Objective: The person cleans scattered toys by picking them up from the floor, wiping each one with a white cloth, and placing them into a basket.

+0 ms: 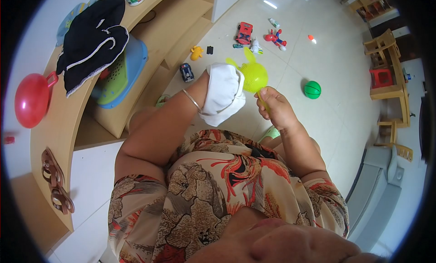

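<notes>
A white cloth (223, 94) covers my left hand past the fingers, so the fingers are hidden; a bracelet circles the wrist below it. My right hand (275, 107) is closed around the handle of a yellow-green toy (254, 76), which has a round ribbed head and two ear-like tips. The cloth touches or nearly touches the left side of the toy's head.
On the tiled floor lie a red toy car (244, 33), a red and blue figure (275, 37), a green ball (312, 90), a yellow toy (196, 53) and a dark toy car (186, 72). At left, a wooden shelf (81, 126) bears dark clothing (93, 47) and sandals (53, 172).
</notes>
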`<action>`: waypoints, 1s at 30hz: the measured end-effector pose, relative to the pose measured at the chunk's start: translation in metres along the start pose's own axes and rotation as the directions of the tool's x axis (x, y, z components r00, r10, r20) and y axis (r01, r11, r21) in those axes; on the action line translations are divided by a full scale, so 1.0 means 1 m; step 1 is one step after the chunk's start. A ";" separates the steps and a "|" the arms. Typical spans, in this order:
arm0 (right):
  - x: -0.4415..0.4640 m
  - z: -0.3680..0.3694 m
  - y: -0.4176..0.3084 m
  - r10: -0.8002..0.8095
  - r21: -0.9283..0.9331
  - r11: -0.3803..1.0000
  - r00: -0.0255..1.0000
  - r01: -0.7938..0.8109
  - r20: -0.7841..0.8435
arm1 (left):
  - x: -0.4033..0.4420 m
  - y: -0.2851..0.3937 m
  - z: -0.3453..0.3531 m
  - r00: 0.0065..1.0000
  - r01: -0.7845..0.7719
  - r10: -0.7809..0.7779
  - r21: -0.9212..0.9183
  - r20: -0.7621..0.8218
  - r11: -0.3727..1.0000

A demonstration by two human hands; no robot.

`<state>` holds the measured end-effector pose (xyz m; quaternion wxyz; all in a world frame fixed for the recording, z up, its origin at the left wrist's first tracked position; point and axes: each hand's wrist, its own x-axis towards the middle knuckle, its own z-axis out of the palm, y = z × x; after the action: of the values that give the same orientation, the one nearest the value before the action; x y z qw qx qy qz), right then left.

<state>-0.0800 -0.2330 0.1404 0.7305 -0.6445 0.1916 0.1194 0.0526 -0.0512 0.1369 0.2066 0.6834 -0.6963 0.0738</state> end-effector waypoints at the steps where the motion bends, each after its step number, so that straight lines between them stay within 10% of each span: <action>1: -0.001 0.000 -0.003 0.007 0.026 1.000 1.000 -0.007 0.004 | -0.001 -0.001 0.000 1.000 -0.009 0.009 -0.015 -0.007 1.000; 10: 0.000 -0.002 0.000 0.027 0.052 0.998 0.999 -0.029 0.036 | -0.007 -0.003 0.018 0.981 -0.062 -0.027 -0.444 -0.193 0.894; 19: 0.003 0.003 0.013 -0.121 -0.177 0.978 0.992 0.114 -0.033 | 0.003 0.008 0.009 0.979 0.153 -0.159 -0.055 -0.128 0.987; 30: 0.000 0.008 0.007 -0.284 -0.209 0.947 0.940 0.244 -0.189 | -0.002 0.007 -0.012 0.983 -0.009 -0.005 -0.073 -0.184 0.997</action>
<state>-0.0818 -0.2240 0.1352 0.6524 -0.7378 0.1700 -0.0339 0.0479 -0.0445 0.1479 0.2952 0.6647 -0.6772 0.1112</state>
